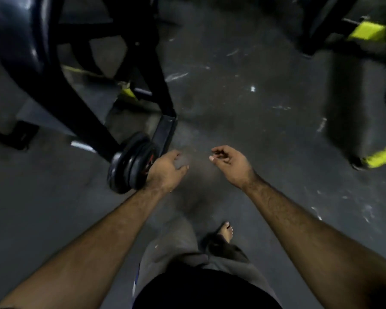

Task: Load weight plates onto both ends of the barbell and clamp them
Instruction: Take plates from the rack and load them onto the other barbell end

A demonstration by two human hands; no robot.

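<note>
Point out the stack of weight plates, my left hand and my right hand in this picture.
weight plates [129, 163]: head view, on the rim of the stacked black discs.
left hand [165, 170]: head view, on the back of the hand.
right hand [232, 163]: head view, on the back of the hand.

left hand [166, 171]: forearm extended, fingers loosely curled, holding nothing | right hand [228, 162]: forearm extended, fingers loosely curled, holding nothing
</note>
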